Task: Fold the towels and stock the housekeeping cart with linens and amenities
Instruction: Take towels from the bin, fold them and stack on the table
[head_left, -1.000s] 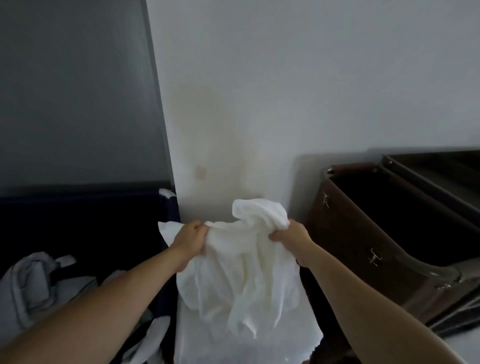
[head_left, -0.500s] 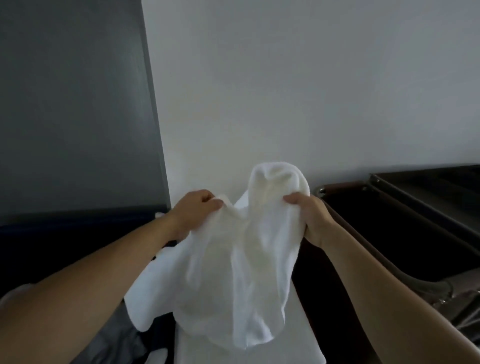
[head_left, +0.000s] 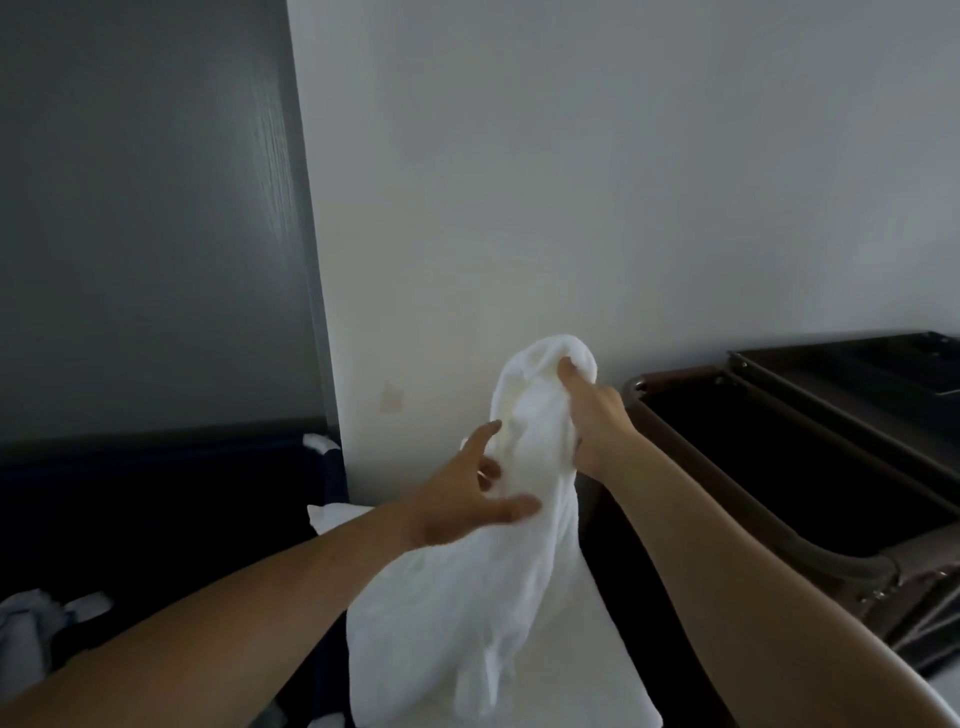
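Observation:
A white towel (head_left: 498, 587) hangs bunched in front of the white wall, its lower end draped down toward a white surface below. My right hand (head_left: 595, 415) grips the towel's upper end, with fingers curled into the cloth near the top. My left hand (head_left: 467, 499) is lower and to the left, its fingers spread and straight, touching the side of the hanging towel without gripping it. The dark brown housekeeping cart (head_left: 810, 467) stands to the right with its open top compartments.
A dark navy bin (head_left: 171, 509) sits at the left below a grey panel, with pale cloth (head_left: 31, 623) in its near corner. A white flat surface (head_left: 597, 670) lies under the towel, between the bin and the cart.
My left hand has let go of the towel's top edge and dropped lower with fingers spread. My right hand has kept its grip, and the towel now hangs from it in one bunch.

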